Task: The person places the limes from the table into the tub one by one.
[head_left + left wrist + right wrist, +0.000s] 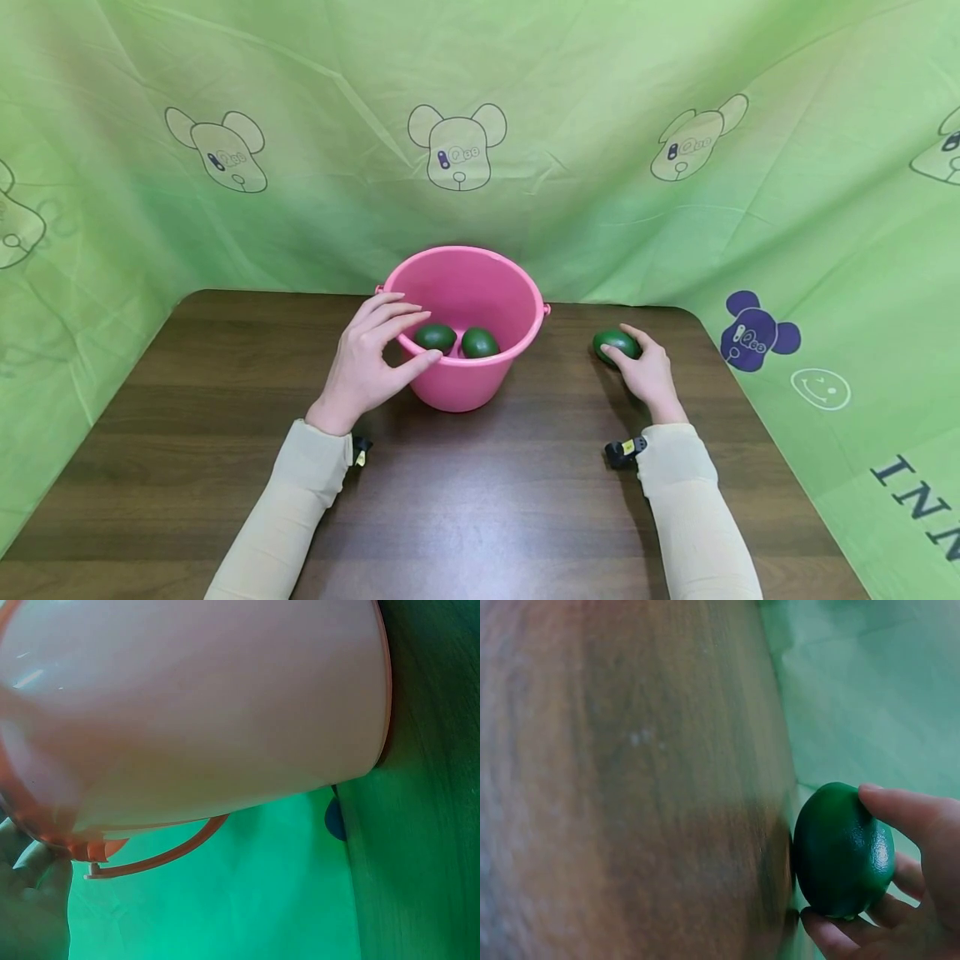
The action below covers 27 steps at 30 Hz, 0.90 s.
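A pink bucket (457,383) stands upright on the table, and two glossy dark green avocados (480,342) lie inside it. At the bucket's left rim is my left hand (367,358), its fingers spread and fairly straight over the edge, the thumb by the front rim. In the left wrist view the bucket's wall (225,705) fills much of the picture, with fingers (45,885) near the handle mount. To the right of the bucket, my right hand (647,375) grips a third avocado (840,851) between thumb and fingers, close over the tabletop.
The brown wooden table (480,517) has rounded back corners. A green printed curtain (585,217) hangs right behind it and along both sides. The bucket's curved handle (169,855) hangs outside its wall. A small dark camera sits at each wrist.
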Each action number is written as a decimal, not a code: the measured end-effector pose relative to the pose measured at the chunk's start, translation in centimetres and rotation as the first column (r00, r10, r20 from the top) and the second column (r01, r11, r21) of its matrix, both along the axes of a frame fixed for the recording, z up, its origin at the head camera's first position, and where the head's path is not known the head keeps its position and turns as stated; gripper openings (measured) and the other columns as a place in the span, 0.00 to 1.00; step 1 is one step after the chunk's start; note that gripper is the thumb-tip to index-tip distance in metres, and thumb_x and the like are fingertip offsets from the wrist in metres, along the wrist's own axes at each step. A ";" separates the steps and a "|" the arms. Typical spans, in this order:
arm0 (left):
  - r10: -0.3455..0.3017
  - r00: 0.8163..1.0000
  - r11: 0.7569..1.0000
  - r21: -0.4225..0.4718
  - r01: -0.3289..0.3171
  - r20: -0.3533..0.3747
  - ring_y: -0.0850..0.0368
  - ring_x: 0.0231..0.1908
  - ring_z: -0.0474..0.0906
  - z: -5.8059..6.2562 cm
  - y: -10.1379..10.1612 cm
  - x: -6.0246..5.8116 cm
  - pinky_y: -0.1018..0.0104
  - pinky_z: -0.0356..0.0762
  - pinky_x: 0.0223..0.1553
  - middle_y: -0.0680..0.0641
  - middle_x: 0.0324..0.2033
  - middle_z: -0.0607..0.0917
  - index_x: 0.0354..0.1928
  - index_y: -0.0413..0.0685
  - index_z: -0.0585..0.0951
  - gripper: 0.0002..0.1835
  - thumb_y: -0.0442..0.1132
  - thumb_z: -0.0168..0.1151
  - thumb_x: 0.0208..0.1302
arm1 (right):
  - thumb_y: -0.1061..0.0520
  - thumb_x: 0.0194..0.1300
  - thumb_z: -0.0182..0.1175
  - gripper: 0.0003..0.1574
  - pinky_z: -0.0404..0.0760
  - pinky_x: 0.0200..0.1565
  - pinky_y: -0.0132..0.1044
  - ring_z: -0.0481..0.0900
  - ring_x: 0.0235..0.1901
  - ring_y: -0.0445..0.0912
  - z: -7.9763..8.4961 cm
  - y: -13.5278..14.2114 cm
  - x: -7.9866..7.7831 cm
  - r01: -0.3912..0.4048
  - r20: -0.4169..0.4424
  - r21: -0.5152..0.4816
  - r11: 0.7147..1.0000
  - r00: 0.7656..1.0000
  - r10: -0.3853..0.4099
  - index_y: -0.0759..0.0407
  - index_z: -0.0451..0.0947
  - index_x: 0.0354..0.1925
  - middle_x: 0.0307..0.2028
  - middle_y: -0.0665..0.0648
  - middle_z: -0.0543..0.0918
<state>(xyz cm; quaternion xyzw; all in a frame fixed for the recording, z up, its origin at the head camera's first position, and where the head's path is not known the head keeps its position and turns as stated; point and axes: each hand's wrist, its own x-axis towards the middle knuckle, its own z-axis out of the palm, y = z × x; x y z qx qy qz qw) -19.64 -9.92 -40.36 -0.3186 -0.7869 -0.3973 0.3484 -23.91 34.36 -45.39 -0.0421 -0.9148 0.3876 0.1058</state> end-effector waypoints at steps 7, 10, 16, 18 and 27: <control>-0.002 1.000 1.000 0.004 0.002 -0.003 0.44 0.61 0.73 0.0 0.0 0.0 0.52 0.64 0.68 0.50 0.52 0.86 0.54 0.48 0.88 0.27 0.57 0.73 0.58 | 0.45 0.72 0.63 0.40 0.72 0.57 0.61 0.72 0.59 0.68 0.1 0.0 0.0 -0.011 -0.008 0.001 1.000 1.000 0.011 0.62 0.67 0.73 0.66 0.75 0.70; -0.004 1.000 1.000 0.004 0.004 -0.003 0.43 0.61 0.73 0.0 0.0 0.0 0.52 0.64 0.68 0.50 0.52 0.86 0.54 0.48 0.88 0.27 0.57 0.73 0.58 | 0.46 0.71 0.64 0.39 0.73 0.57 0.61 0.73 0.58 0.68 0.1 -0.1 0.0 -0.007 -0.011 -0.002 1.000 1.000 0.007 0.62 0.68 0.72 0.65 0.75 0.70; -0.003 1.000 1.000 0.004 0.003 0.001 0.43 0.61 0.73 0.0 0.0 0.0 0.52 0.64 0.68 0.49 0.52 0.86 0.54 0.49 0.88 0.27 0.57 0.74 0.58 | 0.46 0.71 0.65 0.39 0.73 0.57 0.61 0.73 0.58 0.67 0.2 -0.3 0.2 -0.005 -0.013 -0.005 1.000 1.000 0.005 0.62 0.69 0.71 0.65 0.75 0.71; -0.004 1.000 1.000 0.005 0.004 0.001 0.43 0.61 0.73 -0.1 0.0 -0.1 0.52 0.64 0.68 0.49 0.52 0.86 0.54 0.49 0.88 0.27 0.57 0.74 0.58 | 0.45 0.71 0.65 0.39 0.73 0.57 0.61 0.73 0.58 0.67 0.2 -0.2 0.3 -0.004 -0.012 -0.006 1.000 1.000 0.004 0.62 0.69 0.71 0.65 0.74 0.71; -0.003 1.000 1.000 0.003 0.003 0.003 0.45 0.61 0.73 0.0 0.0 -0.1 0.52 0.64 0.68 0.50 0.52 0.86 0.54 0.49 0.88 0.27 0.58 0.73 0.58 | 0.44 0.72 0.63 0.39 0.75 0.52 0.56 0.75 0.54 0.65 0.9 0.0 0.3 -0.004 -0.054 -0.020 1.000 0.999 0.003 0.62 0.68 0.72 0.64 0.74 0.72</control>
